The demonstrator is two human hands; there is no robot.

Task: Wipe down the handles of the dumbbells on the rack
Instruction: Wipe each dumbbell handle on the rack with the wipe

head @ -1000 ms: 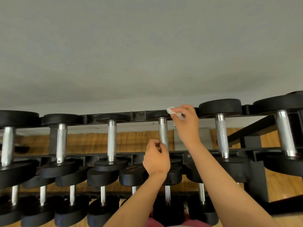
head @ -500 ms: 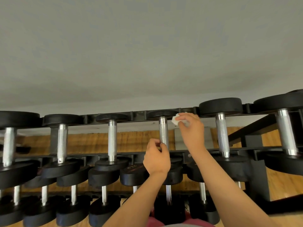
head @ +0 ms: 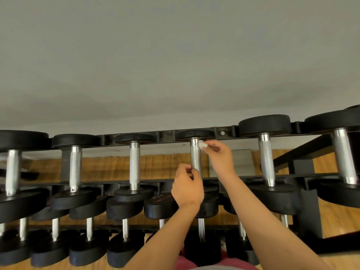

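**Wipe reaches the handle**

The right hand point(head: 220, 156), pinching a small white wipe point(head: 202, 144), has come down from the top plate. The wipe now touches the upper right side of the handle point(head: 195, 154), so wiping looks about to begin. The left hand point(head: 188, 189) grips that handle just below, on the rack point(head: 224, 132).

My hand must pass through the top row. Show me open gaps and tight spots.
From the left, open gaps lie between the second handle and third handle, and between the fifth handle and sixth handle. Beside the gripped handle, the left hand and right hand with its wipe take the room. The lower row is packed.
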